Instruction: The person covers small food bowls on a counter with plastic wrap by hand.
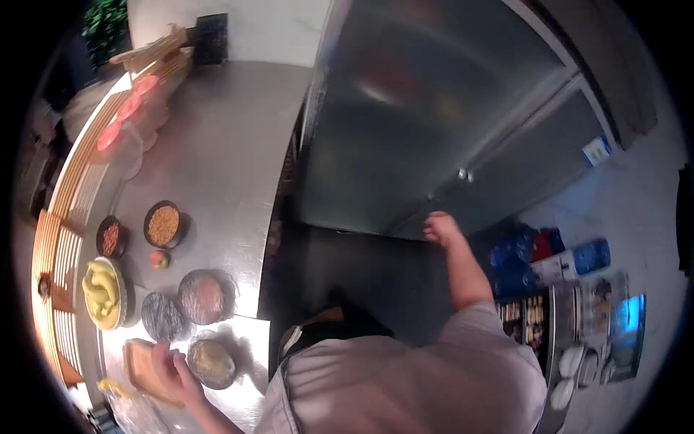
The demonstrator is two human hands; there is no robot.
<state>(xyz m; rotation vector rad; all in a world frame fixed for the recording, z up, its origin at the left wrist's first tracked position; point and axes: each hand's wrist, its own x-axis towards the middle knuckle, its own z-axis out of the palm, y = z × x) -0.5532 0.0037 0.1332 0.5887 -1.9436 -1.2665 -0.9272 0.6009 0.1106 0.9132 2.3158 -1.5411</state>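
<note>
My left hand (173, 369) is over the steel counter at the lower left, above a wooden board (142, 362) and just left of a film-covered bowl (211, 362). Its fingers are stretched out and nothing shows in them. Two more film-covered bowls, one dark (164, 317) and one with reddish contents (205, 296), stand just beyond it. My right hand (440, 228) is held out in front of the tall cabinet doors (405, 116), apart from any object I can make out. Its fingers are loosely bent and it looks empty.
On the steel counter (224, 145) stand a bowl of bananas (102, 293), a bowl of tan nuts or beans (163, 225), a bowl of red pieces (110, 237) and an apple (160, 259). Pink-lidded containers (130, 108) line its far edge. Blue water jugs (512, 260) stand right.
</note>
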